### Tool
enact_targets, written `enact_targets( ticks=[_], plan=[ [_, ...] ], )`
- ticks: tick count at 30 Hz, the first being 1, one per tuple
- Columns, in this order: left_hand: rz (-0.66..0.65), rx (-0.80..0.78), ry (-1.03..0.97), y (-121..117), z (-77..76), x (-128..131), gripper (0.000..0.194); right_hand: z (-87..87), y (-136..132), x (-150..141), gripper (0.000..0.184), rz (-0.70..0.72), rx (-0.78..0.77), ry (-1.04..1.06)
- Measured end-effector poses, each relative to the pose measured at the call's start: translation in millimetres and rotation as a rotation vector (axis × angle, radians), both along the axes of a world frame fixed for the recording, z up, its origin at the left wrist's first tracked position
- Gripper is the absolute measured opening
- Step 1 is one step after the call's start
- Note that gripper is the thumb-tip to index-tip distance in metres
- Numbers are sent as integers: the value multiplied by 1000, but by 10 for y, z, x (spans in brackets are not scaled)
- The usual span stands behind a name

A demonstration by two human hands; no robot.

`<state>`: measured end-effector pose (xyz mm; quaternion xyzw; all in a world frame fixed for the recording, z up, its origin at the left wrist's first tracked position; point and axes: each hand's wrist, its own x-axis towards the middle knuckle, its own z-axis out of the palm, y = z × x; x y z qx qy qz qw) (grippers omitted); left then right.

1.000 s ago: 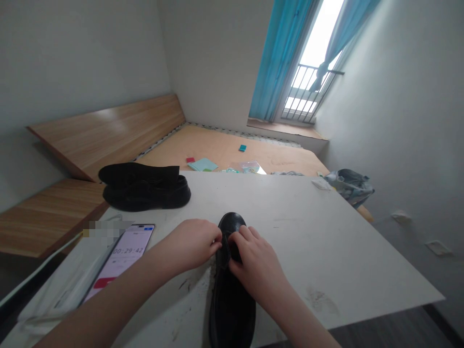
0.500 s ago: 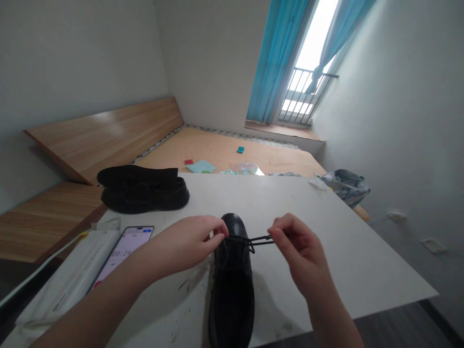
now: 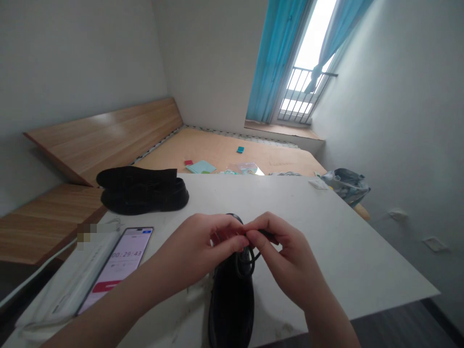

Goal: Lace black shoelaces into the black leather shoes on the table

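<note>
A black shoe (image 3: 232, 304) stands on the white table with its toe pointing away from me and its opening towards me. Above its front part, my left hand (image 3: 217, 241) and my right hand (image 3: 277, 246) meet with fingertips together. Both hands are closed in a pinch on the black shoelace (image 3: 250, 263), which hangs in a loop below the fingertips over the shoe. My fingers cover most of the toe and the upper lace holes. Just where each hand grips the lace is partly hidden.
On the table's far left lies a pair of black shoes (image 3: 145, 193). A phone (image 3: 125, 261) showing a timer rests beside a white power strip or box (image 3: 68, 290) near my left forearm. Behind the table is a bed board (image 3: 217, 140) with small packets; a bag (image 3: 346, 186) stands at right.
My right hand has moved left to meet my left hand, which has shifted slightly right. The lace, stretched out to the right before, now hangs in a slack loop.
</note>
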<state>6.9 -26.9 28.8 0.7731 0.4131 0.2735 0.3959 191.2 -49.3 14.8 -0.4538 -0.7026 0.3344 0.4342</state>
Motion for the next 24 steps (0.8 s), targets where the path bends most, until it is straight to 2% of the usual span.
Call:
enact_targets(
  ticks=[3, 6, 10, 17, 21, 24],
  plan=[
    [-6, 4, 34, 45, -44, 15, 13, -47, 17, 10, 12, 62, -29, -15],
    [18, 42, 29, 58, -60, 37, 14, -86, 43, 18, 13, 111, -84, 134],
    [79, 42, -31, 71, -60, 64, 20, -164, 80, 8, 10, 74, -149, 461],
    [183, 80, -186, 90, -65, 104, 16, -349, 58, -91, 10, -14, -274, 785],
    [202, 116, -206, 87, -98, 120, 13, -376, 56, -178, 6, -14, -292, 848],
    [182, 167, -235, 79, -126, 115, 10, -370, 72, -225, 10, -45, -283, 828]
  ],
)
